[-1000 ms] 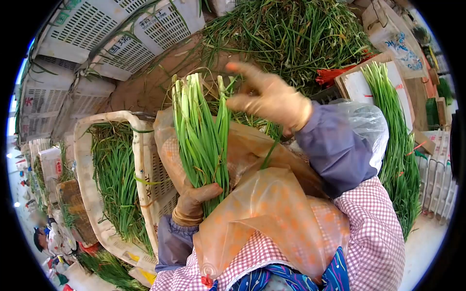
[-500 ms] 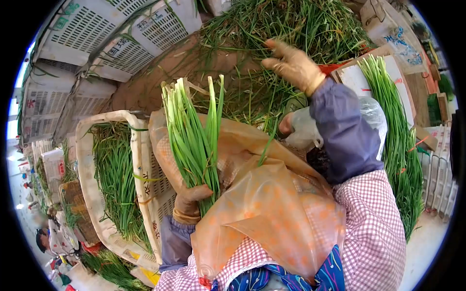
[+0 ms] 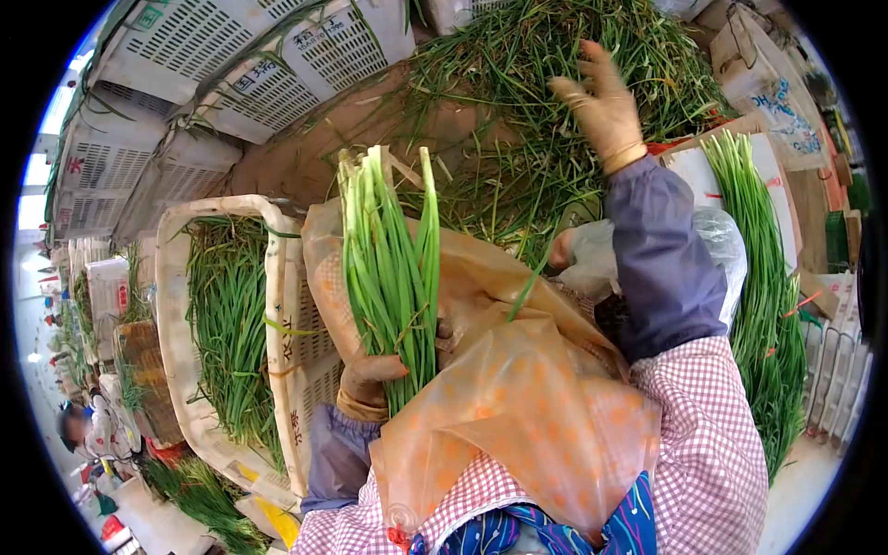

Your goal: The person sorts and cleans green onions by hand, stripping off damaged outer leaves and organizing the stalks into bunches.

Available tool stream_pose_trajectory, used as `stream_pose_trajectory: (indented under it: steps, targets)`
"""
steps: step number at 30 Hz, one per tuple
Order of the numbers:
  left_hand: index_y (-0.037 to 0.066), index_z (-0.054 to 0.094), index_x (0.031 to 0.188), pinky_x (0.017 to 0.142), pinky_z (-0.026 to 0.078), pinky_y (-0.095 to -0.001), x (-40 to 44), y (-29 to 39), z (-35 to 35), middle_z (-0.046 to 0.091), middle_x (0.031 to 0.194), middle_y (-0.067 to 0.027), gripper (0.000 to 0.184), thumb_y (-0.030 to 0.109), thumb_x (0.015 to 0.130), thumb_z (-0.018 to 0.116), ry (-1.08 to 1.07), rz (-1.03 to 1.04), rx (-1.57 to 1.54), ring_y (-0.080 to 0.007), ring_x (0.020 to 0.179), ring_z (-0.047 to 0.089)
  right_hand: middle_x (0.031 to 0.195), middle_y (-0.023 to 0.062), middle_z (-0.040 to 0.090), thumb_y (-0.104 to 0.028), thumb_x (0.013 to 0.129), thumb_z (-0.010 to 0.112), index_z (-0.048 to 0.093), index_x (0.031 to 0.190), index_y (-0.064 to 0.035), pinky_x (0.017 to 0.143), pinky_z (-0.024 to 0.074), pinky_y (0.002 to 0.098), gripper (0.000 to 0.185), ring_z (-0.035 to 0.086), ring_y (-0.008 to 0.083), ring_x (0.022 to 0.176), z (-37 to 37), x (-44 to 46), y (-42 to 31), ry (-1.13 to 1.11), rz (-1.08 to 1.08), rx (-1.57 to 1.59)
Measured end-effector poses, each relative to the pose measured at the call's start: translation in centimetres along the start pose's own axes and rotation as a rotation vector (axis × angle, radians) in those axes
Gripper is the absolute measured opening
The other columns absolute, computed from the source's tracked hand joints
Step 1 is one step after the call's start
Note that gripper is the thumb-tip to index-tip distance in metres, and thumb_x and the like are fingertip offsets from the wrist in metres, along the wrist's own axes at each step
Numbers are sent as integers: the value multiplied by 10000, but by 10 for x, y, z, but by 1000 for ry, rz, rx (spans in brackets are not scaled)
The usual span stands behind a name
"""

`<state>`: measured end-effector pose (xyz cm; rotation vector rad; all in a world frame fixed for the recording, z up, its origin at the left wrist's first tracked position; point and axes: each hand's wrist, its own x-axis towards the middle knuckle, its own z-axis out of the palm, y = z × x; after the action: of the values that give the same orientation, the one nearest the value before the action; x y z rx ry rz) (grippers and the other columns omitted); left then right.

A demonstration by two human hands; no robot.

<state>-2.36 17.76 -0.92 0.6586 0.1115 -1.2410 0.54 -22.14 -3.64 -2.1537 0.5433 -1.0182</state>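
Note:
My left hand [image 3: 370, 381], in a tan glove, is wrapped round the lower part of a bunch of green stalks [image 3: 388, 268]. The bunch stands upright over my lap, pale cut ends at the top. My right hand [image 3: 606, 102], also gloved, is raised at the upper right with its fingers apart and nothing in them. Behind it lies a large heap of loose green leaves [image 3: 518, 55]. A translucent orange apron [image 3: 518, 398] covers my lap, with one loose green leaf [image 3: 529, 285] on it.
A white crate [image 3: 277, 370] of green stalks stands at the left. More white crates [image 3: 176, 46] line the upper left. Long green stalks [image 3: 758, 268] lie on a white box [image 3: 689, 166] at the right. Another person [image 3: 102, 430] is at the far lower left.
My right hand has moved up and away from the bunch, over the leaf heap, with its fingers spread. My left hand still holds the bunch, which shows fewer stalks on its right side.

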Motion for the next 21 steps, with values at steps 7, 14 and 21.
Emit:
stream_pose_trajectory:
  steps: [7, 14, 21]
  targets:
    - [-42, 411, 1281, 892, 489, -427, 9, -5, 6, 526, 1208, -218, 709, 74, 626, 655, 5, -50, 57, -315, 1058, 566, 856, 68, 631, -309, 881, 577, 647, 973, -33, 762, 450, 313, 299, 572, 198, 802, 26, -25, -117, -1173, 93, 523]
    - [-31, 389, 1298, 905, 480, -456, 13, -20, -13, 522, 1202, -239, 701, 90, 659, 650, -37, 45, -133, -350, 1049, 569, 939, 139, 605, -97, 887, 522, 534, 781, -57, 898, 468, 415, 114, 583, 283, 953, -8, 34, -26, -461, 323, 1551]
    - [-32, 380, 1302, 949, 446, -491, 20, -13, 9, 514, 1205, -253, 710, 100, 659, 651, -43, 18, -240, -377, 1084, 545, 1019, 105, 630, -330, 851, 618, 560, 1151, -41, 792, 497, 326, 420, 605, 218, 907, 3, -42, -27, -519, 307, 393]
